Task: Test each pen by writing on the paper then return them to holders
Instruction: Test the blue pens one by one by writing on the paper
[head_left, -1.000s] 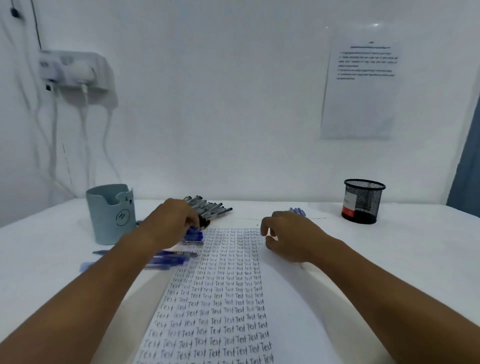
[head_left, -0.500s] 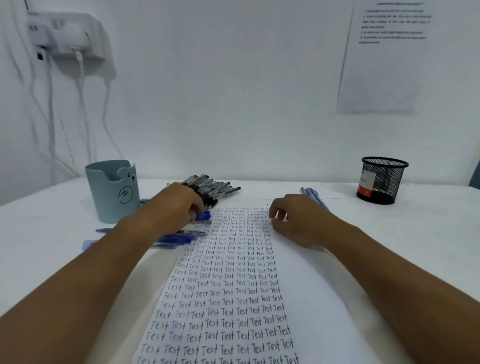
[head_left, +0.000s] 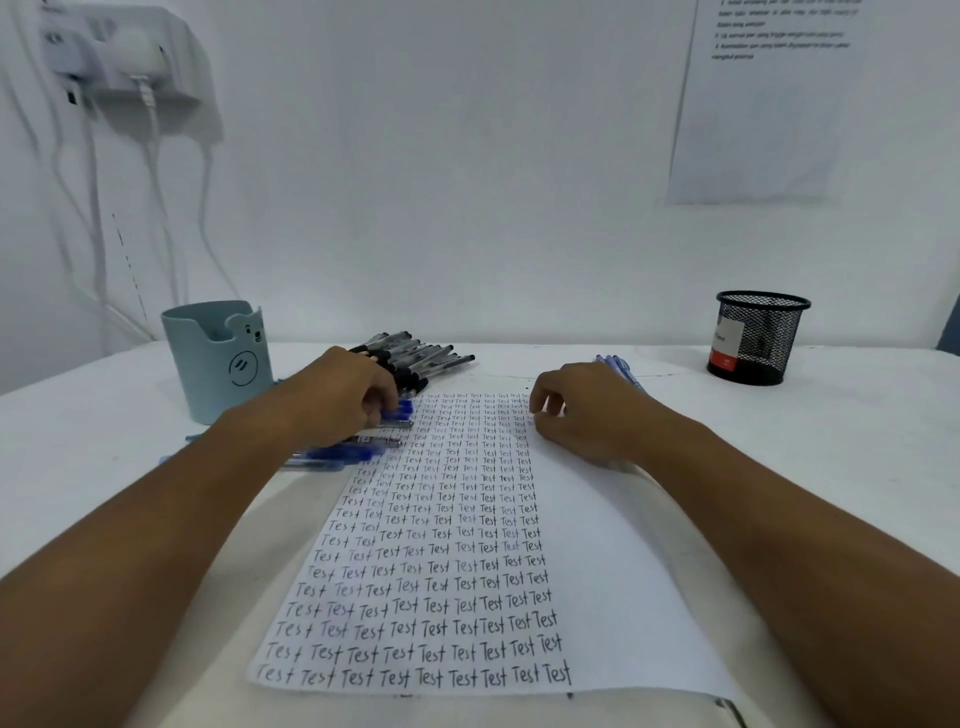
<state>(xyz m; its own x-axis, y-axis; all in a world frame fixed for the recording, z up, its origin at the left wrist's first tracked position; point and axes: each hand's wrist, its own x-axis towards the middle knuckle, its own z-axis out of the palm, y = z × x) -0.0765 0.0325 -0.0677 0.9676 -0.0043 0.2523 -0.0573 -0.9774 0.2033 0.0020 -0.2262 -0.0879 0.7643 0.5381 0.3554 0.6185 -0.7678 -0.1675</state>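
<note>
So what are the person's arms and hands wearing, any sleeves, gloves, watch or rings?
Nothing shows. The left hand and right hand are bare, with no gloves, and no rings can be seen. Both forearms are bare to the picture's edge: no sleeves, watch, bands or markings in view.

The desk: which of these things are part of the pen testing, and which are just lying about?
Part of the job:
paper
black pens
blue pens
more blue pens
blue holder
mesh holder
left hand, on the blue pens
right hand, holding nothing

Just there:
wall sheet
socket
cables
</note>
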